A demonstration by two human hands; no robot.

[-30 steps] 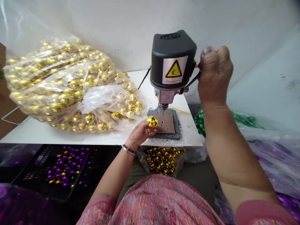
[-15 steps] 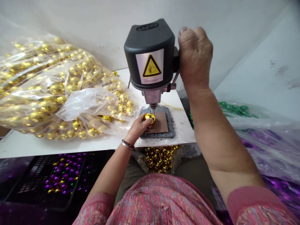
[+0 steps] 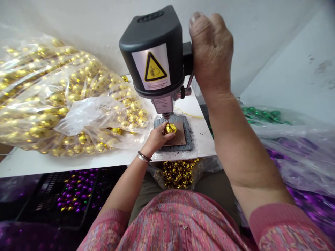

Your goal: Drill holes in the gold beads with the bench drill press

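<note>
A shiny gold ball (image 3: 170, 129) sits on a brown board (image 3: 180, 136) under the thin bit of a bench drill press (image 3: 154, 52). My left hand (image 3: 156, 138) grips it from the left, thumb and fingers closed around its side. The bit's tip appears to meet the top of the ball; whether it has entered I cannot tell. Beside the black motor housing, my right hand (image 3: 213, 55) is closed in a fist on the drill press lever (image 3: 190, 79). Most of the lever is hidden by that hand.
A large clear bag of gold balls (image 3: 78, 104) covers the table's left. Below the front edge lie gold pieces in a plastic bag (image 3: 179, 174). A black crate (image 3: 47, 195) holds purple, gold and green balls. Bags of green (image 3: 264, 115) and purple items (image 3: 309, 209) stand at right.
The gold ball has shifted slightly right and down against the board, beneath the bit. My left fingers have moved to its side. The view has shifted, and my right hand stays on the lever.
</note>
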